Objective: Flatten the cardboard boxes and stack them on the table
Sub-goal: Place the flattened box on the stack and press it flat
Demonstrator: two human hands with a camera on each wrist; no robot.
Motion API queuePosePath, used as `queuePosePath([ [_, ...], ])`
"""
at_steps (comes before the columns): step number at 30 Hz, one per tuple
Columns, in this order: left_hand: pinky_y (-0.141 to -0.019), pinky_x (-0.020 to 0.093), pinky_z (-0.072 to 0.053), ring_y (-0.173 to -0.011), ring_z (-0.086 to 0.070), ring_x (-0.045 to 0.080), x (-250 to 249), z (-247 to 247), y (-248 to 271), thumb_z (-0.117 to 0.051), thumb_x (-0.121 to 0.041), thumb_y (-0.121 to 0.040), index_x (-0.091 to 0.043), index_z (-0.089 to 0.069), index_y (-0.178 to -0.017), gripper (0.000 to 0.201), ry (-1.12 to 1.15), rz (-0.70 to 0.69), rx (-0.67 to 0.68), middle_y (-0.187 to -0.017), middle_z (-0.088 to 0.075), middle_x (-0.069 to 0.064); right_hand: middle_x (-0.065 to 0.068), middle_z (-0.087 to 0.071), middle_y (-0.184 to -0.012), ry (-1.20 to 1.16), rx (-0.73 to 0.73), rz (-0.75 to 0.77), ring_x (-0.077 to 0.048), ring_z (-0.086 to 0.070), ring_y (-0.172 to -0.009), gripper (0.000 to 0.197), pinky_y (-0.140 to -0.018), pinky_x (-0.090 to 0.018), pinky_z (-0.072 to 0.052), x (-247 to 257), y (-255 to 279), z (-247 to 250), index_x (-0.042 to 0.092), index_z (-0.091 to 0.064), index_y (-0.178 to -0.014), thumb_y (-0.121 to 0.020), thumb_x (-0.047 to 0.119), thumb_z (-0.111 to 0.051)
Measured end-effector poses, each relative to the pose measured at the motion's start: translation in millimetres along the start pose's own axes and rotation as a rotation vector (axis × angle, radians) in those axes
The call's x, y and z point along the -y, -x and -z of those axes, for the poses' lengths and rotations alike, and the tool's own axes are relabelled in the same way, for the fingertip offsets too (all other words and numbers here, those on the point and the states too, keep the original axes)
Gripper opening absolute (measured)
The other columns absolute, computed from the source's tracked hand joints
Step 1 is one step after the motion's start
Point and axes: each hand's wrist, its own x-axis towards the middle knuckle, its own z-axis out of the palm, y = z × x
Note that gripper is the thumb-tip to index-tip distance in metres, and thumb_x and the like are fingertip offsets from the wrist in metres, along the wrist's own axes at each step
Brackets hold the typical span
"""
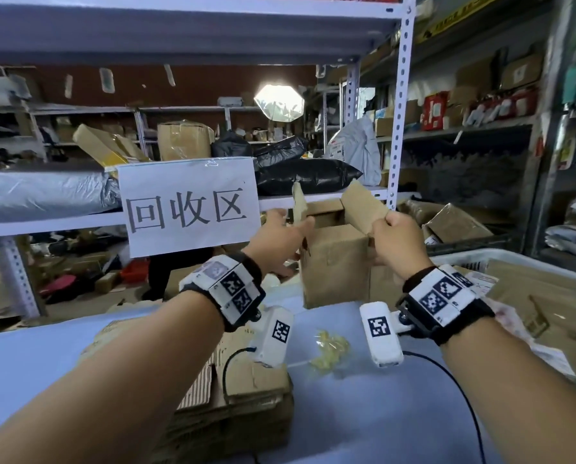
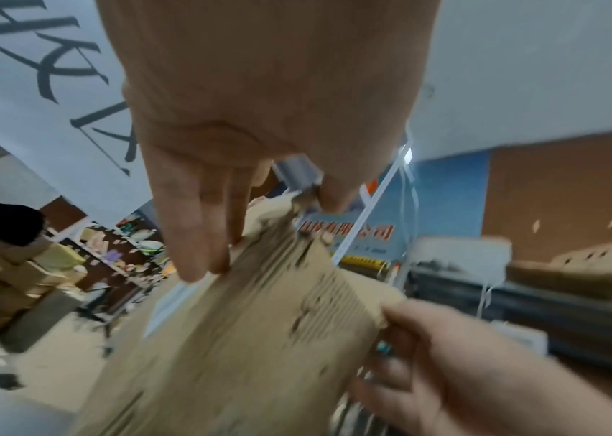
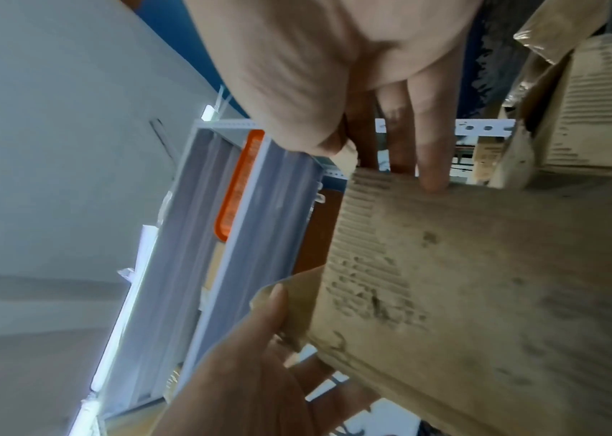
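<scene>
An open brown cardboard box (image 1: pixel 333 266) is held up above the blue table (image 1: pixel 380 413), its top flaps standing up. My left hand (image 1: pixel 291 226) pinches the left flap (image 1: pixel 299 202), and the left wrist view shows thumb and fingers (image 2: pixel 200 236) on either side of the corrugated edge (image 2: pixel 259 309). My right hand (image 1: pixel 385 226) grips the right flap (image 1: pixel 363 205); the right wrist view shows its fingers (image 3: pixel 431 147) curled over the cardboard (image 3: pixel 483 280). A stack of flattened cardboard (image 1: pixel 239 396) lies on the table under my left forearm.
Yellowish tape scraps (image 1: pixel 330 353) lie on the table between my wrists. A white crate (image 1: pixel 480 259) with flat cardboard stands at the right. A paper sign (image 1: pixel 189 205) hangs on the metal shelf (image 1: pixel 397 128) right behind the box. More boxes lie beyond.
</scene>
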Motion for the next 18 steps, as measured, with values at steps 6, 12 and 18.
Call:
queuePosePath([
  [6, -0.074, 0.04, -0.064, -0.115, -0.064, 0.025, -12.6, 33.9, 84.5, -0.061, -0.074, -0.083, -0.046, -0.018, -0.15, 0.084, 0.27, -0.071, 0.132, -0.124, -0.053, -0.01, -0.027, -0.06, -0.086, -0.12, -0.033, 0.132, -0.047, -0.06, -0.089, 0.043, -0.079, -0.065, -0.053, 39.8, 65.1, 25.5, 0.002, -0.049, -0.079, -0.088, 0.044, -0.041],
  [12, -0.085, 0.057, -0.061, -0.114, -0.068, 0.025, 19.9, 83.0, 166.2, -0.048, -0.07, -0.095, -0.042, -0.036, -0.151, 0.063, 0.545, -0.153, -0.236, -0.146, -0.051, -0.009, 0.007, -0.072, -0.095, -0.322, 0.026, 0.185, -0.011, -0.064, -0.091, 0.022, -0.088, -0.04, -0.052, 49.5, 131.8, 4.5, 0.032, -0.069, -0.098, -0.101, 0.033, -0.047],
  [18, -0.091, 0.046, -0.052, -0.09, -0.075, 0.012, 60.0, 112.5, 200.1, -0.066, -0.036, -0.081, -0.036, -0.063, -0.123, 0.042, 0.386, -0.124, -0.289, -0.11, -0.075, -0.007, 0.023, -0.067, -0.12, -0.599, 0.1, 0.217, 0.005, -0.057, -0.114, 0.038, -0.094, -0.017, -0.047, 70.6, 161.7, -40.3, 0.029, -0.057, -0.134, -0.098, 0.016, -0.061],
])
